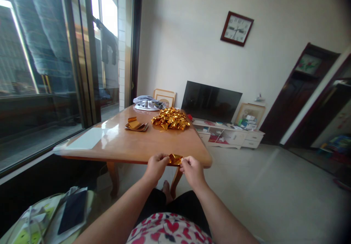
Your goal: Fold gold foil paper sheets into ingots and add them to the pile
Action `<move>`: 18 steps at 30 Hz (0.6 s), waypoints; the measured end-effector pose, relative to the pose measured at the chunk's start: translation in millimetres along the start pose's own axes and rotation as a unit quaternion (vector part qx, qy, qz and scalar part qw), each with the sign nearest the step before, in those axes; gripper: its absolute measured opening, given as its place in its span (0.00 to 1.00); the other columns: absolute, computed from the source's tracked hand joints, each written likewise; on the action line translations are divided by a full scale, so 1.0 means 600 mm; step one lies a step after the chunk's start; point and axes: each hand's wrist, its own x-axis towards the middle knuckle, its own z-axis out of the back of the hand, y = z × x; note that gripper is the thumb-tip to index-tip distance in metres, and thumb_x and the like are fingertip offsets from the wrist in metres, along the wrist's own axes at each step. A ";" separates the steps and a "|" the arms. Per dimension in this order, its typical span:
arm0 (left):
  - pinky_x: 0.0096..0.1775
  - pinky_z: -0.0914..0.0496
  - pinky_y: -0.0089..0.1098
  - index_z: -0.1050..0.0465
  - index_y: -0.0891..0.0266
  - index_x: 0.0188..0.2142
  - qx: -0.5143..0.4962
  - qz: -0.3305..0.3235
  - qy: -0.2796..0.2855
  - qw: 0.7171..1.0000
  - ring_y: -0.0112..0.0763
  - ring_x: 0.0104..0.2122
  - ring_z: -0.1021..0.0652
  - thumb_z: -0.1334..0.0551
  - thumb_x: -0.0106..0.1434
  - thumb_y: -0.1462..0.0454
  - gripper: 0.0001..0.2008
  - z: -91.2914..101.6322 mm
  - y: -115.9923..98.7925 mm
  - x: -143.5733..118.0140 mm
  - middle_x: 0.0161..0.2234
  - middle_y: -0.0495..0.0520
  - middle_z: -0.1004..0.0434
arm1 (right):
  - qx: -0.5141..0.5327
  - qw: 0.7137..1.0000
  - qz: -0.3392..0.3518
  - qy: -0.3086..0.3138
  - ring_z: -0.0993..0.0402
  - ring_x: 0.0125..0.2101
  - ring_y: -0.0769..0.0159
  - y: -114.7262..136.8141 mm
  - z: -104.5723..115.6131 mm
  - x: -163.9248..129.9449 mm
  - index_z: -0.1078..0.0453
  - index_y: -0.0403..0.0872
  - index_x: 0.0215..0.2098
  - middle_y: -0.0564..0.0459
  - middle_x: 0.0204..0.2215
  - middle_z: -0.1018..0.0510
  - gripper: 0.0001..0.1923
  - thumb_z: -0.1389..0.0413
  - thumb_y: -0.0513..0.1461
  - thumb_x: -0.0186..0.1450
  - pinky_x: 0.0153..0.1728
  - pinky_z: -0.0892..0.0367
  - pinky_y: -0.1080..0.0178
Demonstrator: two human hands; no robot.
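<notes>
A piece of shiny gold foil paper [175,159] is stretched between my two hands, just at the near edge of the wooden table [164,145]. My left hand [158,166] pinches its left end, and my right hand [192,168] pinches its right end. The foil looks creased and partly folded. Farther back on the table sits a heap of folded gold foil pieces [172,119]. To the left of the heap lies a small stack of flat gold paper sheets [136,125], the top one curling up.
Folded clothes [148,103] lie at the table's far end. Past it, a television [211,101] stands on a white cabinet [236,136]. At lower left, a stool holds a dark tablet-like device [73,211] and cables. A sliding glass door [82,54] runs along the left.
</notes>
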 end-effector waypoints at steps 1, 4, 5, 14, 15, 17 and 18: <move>0.31 0.34 0.30 0.22 0.65 0.29 -0.001 0.001 0.016 1.000 0.34 0.28 0.24 0.36 0.53 0.56 0.13 0.001 -0.005 -0.002 0.25 0.53 0.22 | 0.015 1.000 -0.018 -0.004 0.24 0.23 0.61 -0.002 0.001 0.003 0.29 0.47 0.26 0.51 0.21 0.21 0.13 0.45 0.47 0.61 0.24 0.34 0.65; 0.35 0.32 0.32 0.20 0.67 0.32 -0.020 0.002 0.064 0.998 0.37 0.32 0.23 0.39 0.58 0.55 0.16 0.004 -0.021 -0.006 0.29 0.55 0.20 | 0.043 0.998 -0.051 -0.015 0.25 0.21 0.62 -0.006 0.006 0.009 0.30 0.47 0.25 0.51 0.22 0.21 0.13 0.43 0.48 0.59 0.23 0.34 0.65; 0.37 0.31 0.32 0.20 0.67 0.34 -0.035 0.001 0.078 0.996 0.38 0.34 0.22 0.40 0.59 0.55 0.16 0.005 -0.025 -0.007 0.31 0.56 0.19 | 0.048 0.997 -0.057 -0.017 0.25 0.20 0.62 -0.006 0.007 0.010 0.30 0.47 0.25 0.50 0.22 0.21 0.13 0.43 0.48 0.59 0.22 0.34 0.65; 0.37 0.31 0.31 0.23 0.66 0.40 -0.041 -0.013 0.049 0.998 0.32 0.32 0.24 0.38 0.58 0.58 0.15 -0.001 -0.037 -0.019 0.32 0.53 0.22 | 0.101 0.989 -0.095 -0.048 0.30 0.18 0.67 0.019 0.016 0.011 0.33 0.46 0.25 0.50 0.21 0.21 0.13 0.43 0.47 0.59 0.18 0.41 0.67; 0.34 0.33 0.29 0.24 0.65 0.35 -0.028 -0.025 0.043 0.998 0.30 0.29 0.26 0.38 0.57 0.59 0.11 -0.006 -0.035 -0.024 0.28 0.51 0.24 | 0.112 0.987 -0.096 -0.055 0.30 0.18 0.68 0.023 0.014 0.010 0.32 0.46 0.25 0.50 0.22 0.21 0.13 0.43 0.48 0.59 0.19 0.41 0.67; 0.31 0.34 0.29 0.26 0.65 0.28 -0.017 -0.029 0.061 0.998 0.29 0.26 0.28 0.37 0.56 0.59 0.10 -0.018 -0.030 -0.037 0.24 0.49 0.27 | 0.137 0.984 -0.095 -0.065 0.31 0.18 0.68 0.030 0.008 0.006 0.31 0.46 0.27 0.50 0.23 0.21 0.13 0.42 0.48 0.60 0.19 0.41 0.67; 0.30 0.35 0.29 0.26 0.65 0.28 -0.022 -0.024 0.073 0.997 0.29 0.26 0.28 0.37 0.55 0.58 0.10 -0.024 -0.028 -0.042 0.24 0.50 0.26 | 0.148 0.983 -0.090 -0.067 0.30 0.19 0.68 0.032 0.004 0.004 0.31 0.46 0.27 0.51 0.23 0.21 0.13 0.42 0.48 0.60 0.20 0.40 0.67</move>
